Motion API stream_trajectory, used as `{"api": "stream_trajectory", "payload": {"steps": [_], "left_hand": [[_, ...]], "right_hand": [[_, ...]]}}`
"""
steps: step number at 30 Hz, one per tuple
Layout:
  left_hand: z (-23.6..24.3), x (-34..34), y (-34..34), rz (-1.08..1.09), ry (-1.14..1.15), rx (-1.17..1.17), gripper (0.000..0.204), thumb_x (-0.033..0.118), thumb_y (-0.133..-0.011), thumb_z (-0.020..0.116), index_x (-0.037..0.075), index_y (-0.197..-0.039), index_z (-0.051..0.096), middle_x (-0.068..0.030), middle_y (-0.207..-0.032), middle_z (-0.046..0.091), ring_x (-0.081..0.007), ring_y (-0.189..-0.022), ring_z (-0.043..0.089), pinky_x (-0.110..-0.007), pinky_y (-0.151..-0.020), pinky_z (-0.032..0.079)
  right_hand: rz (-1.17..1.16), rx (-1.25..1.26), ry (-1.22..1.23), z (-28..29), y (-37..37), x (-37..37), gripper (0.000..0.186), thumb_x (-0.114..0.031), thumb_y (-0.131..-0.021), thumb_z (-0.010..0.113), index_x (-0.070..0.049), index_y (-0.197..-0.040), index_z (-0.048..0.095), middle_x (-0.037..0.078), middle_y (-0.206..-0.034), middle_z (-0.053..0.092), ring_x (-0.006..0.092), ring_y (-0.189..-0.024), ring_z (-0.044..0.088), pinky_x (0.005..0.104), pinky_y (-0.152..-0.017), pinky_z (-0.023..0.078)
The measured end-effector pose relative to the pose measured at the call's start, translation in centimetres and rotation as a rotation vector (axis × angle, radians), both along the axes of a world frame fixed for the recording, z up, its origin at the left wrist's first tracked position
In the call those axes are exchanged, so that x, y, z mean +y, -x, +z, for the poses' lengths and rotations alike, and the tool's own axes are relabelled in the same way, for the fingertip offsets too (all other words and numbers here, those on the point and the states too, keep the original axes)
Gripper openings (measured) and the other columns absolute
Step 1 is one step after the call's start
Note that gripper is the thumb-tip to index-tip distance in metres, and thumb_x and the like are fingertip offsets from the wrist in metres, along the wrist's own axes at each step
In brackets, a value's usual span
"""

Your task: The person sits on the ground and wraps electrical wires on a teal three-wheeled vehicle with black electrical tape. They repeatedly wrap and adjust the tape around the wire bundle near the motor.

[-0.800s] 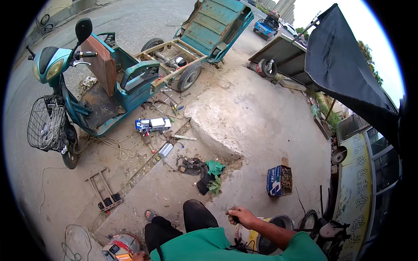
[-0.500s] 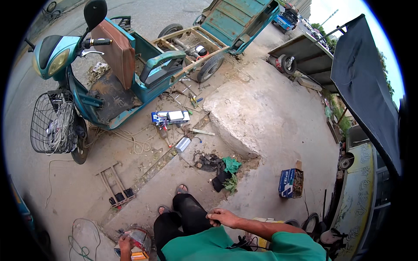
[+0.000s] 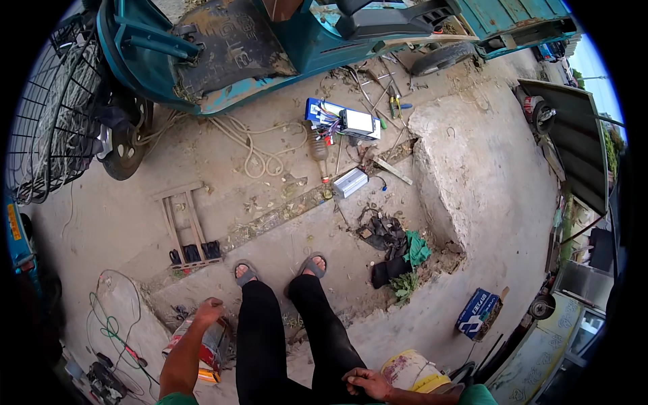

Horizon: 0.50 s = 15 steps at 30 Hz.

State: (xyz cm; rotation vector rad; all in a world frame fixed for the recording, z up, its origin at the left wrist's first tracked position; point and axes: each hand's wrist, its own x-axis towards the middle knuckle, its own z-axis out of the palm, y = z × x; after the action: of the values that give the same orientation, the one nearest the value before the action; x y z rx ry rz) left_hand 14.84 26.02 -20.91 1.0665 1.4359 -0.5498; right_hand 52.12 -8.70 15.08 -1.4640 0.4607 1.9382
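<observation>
My left hand [image 3: 209, 311] is closed over a worn red and grey bucket [image 3: 214, 344] beside my left leg. Whatever its fingers may hold is too small to tell. Down by my right thigh, my right hand [image 3: 366, 384] is curled with the fingertips together, and its contents are hidden. A white and yellow bucket [image 3: 408, 371] stands just beyond that hand. On the ground ahead lie a silver box-shaped controller [image 3: 350, 182] and a white wired unit [image 3: 359, 122] on a blue carton [image 3: 317, 110]. A brown bottle [image 3: 318, 150] lies close by.
A teal cargo tricycle [image 3: 324, 57] stands ahead, with hand tools [image 3: 393, 101] scattered beside it. Rope [image 3: 253, 152], a metal frame [image 3: 185, 226], dark rags [image 3: 385, 233] and a green cloth [image 3: 417, 248] lie on the ground. A raised concrete slab [image 3: 499, 169] and a blue carton box [image 3: 480, 313] are rightward.
My view has tipped down and closer to the tricycle. My left hand has come up above the red bucket; my right hand has dropped lower beside my thigh. My feet stand farther apart.
</observation>
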Motion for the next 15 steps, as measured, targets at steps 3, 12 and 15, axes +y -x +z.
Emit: {"api": "stream_trajectory", "payload": {"steps": [3, 12, 15], "left_hand": [[-8.2, 4.7, 0.1, 0.020, -0.130, 0.073, 0.039, 0.026, -0.084, 0.076, 0.000, -0.113, 0.070, -0.0171, -0.099, 0.074, -0.0264, -0.093, 0.072, -0.038, -0.082, 0.056], [-23.8, 14.0, -0.3, -0.229, -0.757, 0.378, 0.079, 0.034, -0.083, 0.075, 0.002, -0.147, 0.042, -0.0258, -0.141, 0.051, -0.0416, -0.132, 0.049, -0.049, -0.109, 0.042], [-27.2, 14.2, -0.6, -0.170, -0.605, 0.265, 0.084, 0.041, -0.082, 0.077, 0.002, -0.147, 0.040, -0.0264, -0.142, 0.050, -0.0420, -0.129, 0.052, -0.049, -0.107, 0.043]], "right_hand": [[-0.087, -0.003, 0.016, -0.7, 2.3, -0.1, 0.030, -0.027, -0.100, 0.057, -0.002, -0.117, 0.058, 0.010, -0.072, 0.062, 0.0171, -0.064, 0.059, 0.0296, -0.060, 0.048], [-0.161, 0.107, 0.207, -3.1, 3.1, 1.7, 0.028, -0.026, -0.099, 0.057, -0.002, -0.114, 0.059, 0.009, -0.073, 0.063, 0.0167, -0.061, 0.059, 0.0282, -0.055, 0.046], [-0.180, 0.113, 0.245, -3.3, 2.9, 2.0, 0.031, -0.028, -0.099, 0.058, -0.002, -0.114, 0.059, 0.009, -0.072, 0.064, 0.0168, -0.059, 0.058, 0.0283, -0.054, 0.046]]}}
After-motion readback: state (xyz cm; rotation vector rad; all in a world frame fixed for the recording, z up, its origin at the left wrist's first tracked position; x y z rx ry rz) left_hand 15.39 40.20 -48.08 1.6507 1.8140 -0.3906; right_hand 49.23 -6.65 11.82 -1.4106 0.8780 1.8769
